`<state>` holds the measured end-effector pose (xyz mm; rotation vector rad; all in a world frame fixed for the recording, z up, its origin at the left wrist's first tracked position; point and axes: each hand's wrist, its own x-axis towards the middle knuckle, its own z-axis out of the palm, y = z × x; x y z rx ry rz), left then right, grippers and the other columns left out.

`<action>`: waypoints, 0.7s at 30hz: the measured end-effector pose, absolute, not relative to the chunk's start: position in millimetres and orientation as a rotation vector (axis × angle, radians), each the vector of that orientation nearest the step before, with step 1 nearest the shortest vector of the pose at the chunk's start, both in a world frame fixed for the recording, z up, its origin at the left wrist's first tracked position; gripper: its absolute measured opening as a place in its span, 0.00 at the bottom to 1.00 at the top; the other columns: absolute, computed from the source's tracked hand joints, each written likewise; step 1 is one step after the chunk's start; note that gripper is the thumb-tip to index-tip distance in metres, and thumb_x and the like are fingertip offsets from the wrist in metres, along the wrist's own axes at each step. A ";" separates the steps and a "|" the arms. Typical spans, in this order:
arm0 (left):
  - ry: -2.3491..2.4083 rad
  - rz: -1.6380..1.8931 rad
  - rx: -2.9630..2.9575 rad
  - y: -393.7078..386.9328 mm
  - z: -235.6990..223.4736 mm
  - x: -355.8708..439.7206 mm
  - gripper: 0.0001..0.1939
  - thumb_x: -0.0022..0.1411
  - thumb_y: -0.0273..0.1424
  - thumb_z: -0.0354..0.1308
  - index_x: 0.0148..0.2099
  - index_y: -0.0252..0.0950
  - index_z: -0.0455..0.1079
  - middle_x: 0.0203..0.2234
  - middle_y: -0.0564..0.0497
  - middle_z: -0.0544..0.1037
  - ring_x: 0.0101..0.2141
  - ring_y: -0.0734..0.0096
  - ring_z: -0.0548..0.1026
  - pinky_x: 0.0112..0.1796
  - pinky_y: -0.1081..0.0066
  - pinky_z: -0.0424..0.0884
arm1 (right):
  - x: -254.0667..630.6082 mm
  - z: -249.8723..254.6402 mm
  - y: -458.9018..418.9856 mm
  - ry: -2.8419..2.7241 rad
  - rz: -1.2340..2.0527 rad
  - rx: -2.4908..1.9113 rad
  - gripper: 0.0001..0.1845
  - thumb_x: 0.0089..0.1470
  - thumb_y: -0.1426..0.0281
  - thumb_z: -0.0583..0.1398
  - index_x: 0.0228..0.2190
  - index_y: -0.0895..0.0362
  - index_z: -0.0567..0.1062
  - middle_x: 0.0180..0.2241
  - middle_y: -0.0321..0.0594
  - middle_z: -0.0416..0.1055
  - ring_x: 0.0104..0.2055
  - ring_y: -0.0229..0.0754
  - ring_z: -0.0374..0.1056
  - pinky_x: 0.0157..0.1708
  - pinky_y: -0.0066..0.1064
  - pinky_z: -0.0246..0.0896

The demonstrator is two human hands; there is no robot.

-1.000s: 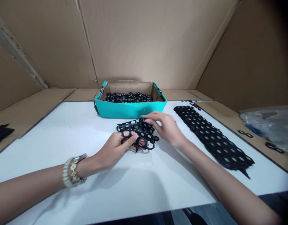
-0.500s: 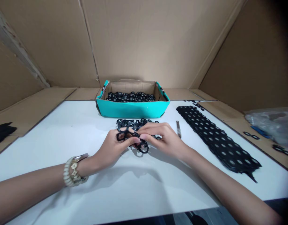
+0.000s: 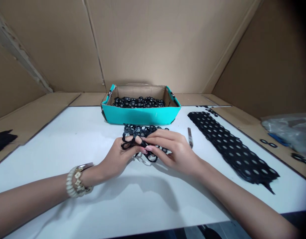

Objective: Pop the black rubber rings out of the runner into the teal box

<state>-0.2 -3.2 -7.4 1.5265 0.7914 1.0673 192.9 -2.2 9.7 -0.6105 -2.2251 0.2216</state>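
Observation:
My left hand (image 3: 125, 151) is closed on a black strip of linked rings (image 3: 128, 142), some of it looped over the fingers. My right hand (image 3: 170, 146) pinches the same strip, its thumb tip meeting the left thumb. One ring hangs below the fingertips. Just behind both hands lies a heap of black rings (image 3: 135, 128) on the white table (image 3: 98, 205), partly covered by the fingers. A bracelet and a watch are on my left wrist.
A teal box (image 3: 141, 115) holding many black rings stands at the back. To the right lie a small metal blade (image 3: 190, 137) and a long stack of black perforated sheets (image 3: 229, 147). Ring pairs (image 3: 268, 143) and a plastic bag (image 3: 289, 132) rest on the cardboard. Cardboard walls enclose the table.
My right fingers have shifted slightly and turned over the strip. The hanging ring is now more covered by the fingers. Both hands stay at the same spot.

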 end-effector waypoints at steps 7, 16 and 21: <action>0.854 1.033 1.612 -4.2 -6.7 -1.4 0.09 0.59 0.32 0.60 0.29 0.33 0.67 0.24 0.53 0.76 0.28 0.75 0.74 0.32 0.78 0.69 | 194.4 8.8 -2.4 -2.279 0.215 -0.635 0.11 0.63 0.72 0.53 0.41 0.61 0.75 0.37 0.47 0.75 0.38 0.44 0.70 0.36 0.36 0.67; 0.876 1.079 1.613 -3.1 -7.0 -1.7 0.11 0.58 0.35 0.62 0.30 0.33 0.69 0.26 0.53 0.77 0.29 0.72 0.75 0.33 0.76 0.71 | 194.6 13.6 -4.5 -2.235 0.513 -0.709 0.14 0.66 0.71 0.49 0.35 0.58 0.74 0.37 0.43 0.74 0.39 0.41 0.69 0.40 0.32 0.63; 0.746 1.096 1.468 -2.4 -8.4 1.6 0.13 0.60 0.39 0.62 0.33 0.34 0.67 0.26 0.53 0.76 0.31 0.73 0.76 0.34 0.76 0.73 | 191.2 13.6 -1.3 -2.105 0.607 -0.782 0.09 0.63 0.70 0.55 0.36 0.58 0.75 0.34 0.40 0.74 0.37 0.39 0.69 0.38 0.30 0.62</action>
